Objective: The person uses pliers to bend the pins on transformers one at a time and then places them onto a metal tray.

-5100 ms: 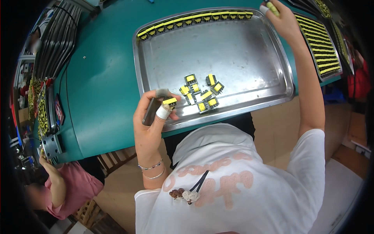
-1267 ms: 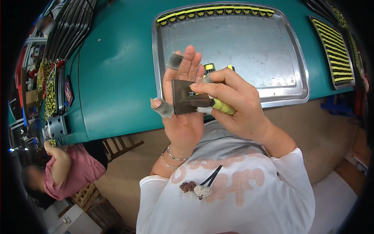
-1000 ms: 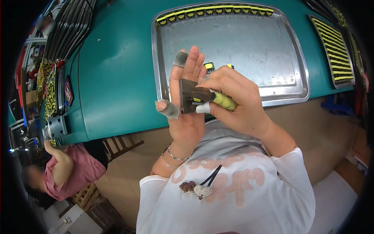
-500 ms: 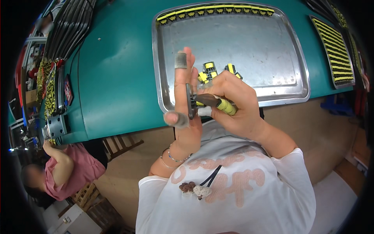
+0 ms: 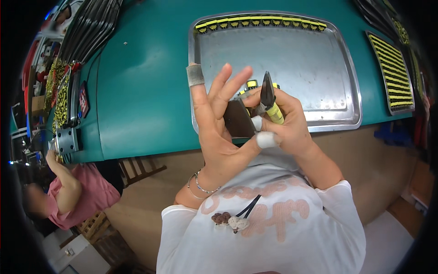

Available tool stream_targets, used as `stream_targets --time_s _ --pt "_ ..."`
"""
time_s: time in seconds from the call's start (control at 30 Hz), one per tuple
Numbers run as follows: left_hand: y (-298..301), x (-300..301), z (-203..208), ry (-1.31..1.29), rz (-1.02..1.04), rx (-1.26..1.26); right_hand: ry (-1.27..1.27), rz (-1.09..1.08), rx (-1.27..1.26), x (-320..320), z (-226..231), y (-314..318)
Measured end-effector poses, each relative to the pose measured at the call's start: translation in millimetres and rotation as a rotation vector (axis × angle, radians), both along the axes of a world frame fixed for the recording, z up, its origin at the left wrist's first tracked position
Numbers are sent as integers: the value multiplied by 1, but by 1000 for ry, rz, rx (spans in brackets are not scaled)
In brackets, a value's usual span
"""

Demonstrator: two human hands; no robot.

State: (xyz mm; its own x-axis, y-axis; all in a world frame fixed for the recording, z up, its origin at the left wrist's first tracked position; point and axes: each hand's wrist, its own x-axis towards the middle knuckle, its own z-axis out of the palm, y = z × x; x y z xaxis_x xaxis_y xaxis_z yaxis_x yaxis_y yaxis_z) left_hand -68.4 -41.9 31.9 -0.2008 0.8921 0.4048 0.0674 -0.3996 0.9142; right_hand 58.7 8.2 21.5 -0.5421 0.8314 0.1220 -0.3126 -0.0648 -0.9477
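My right hand (image 5: 294, 121) closes around pliers (image 5: 268, 91) with dark jaws pointing up and a yellow-wrapped handle. Its thumb and forefinger also meet the edge of a flat dark rectangular piece (image 5: 239, 119). That piece stands on edge against my left hand (image 5: 212, 116), whose fingers are spread and stretched, with the thumb reaching below it. Grey tape wraps one left fingertip; white tape covers both thumbs. Just beyond the hands, a few yellow-and-black coil components (image 5: 252, 84) lie in a metal tray (image 5: 356, 91), partly hidden by my fingers.
A row of similar components (image 5: 255, 21) lines the tray's far edge. Another tray, filled with yellow-and-black rows (image 5: 393, 73), stands at right on the green table (image 5: 141, 91). Black stacked trays (image 5: 89, 34) sit at far left. A person in a pink top (image 5: 89, 194) works at left.
The pliers' jaws have swung from pointing left to pointing up. The dark piece has turned to show its broad face. My left fingers have spread and its thumb moved right.
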Motion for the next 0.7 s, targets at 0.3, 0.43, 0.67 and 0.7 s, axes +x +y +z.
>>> stream_targets --time_s 0.3,0.43,0.67,0.7 --pt "-13 -20 13 215 134 26 68 117 -214 -21 -3 -13" --pt "-15 -26 16 268 132 45 69 135 -231 -26 2 -16" --pt "-17 -27 22 -31 113 -69 -73 87 -78 -26 19 -20" --pt "-15 -25 24 -281 78 -162 -74 83 -78 -26 18 -19"
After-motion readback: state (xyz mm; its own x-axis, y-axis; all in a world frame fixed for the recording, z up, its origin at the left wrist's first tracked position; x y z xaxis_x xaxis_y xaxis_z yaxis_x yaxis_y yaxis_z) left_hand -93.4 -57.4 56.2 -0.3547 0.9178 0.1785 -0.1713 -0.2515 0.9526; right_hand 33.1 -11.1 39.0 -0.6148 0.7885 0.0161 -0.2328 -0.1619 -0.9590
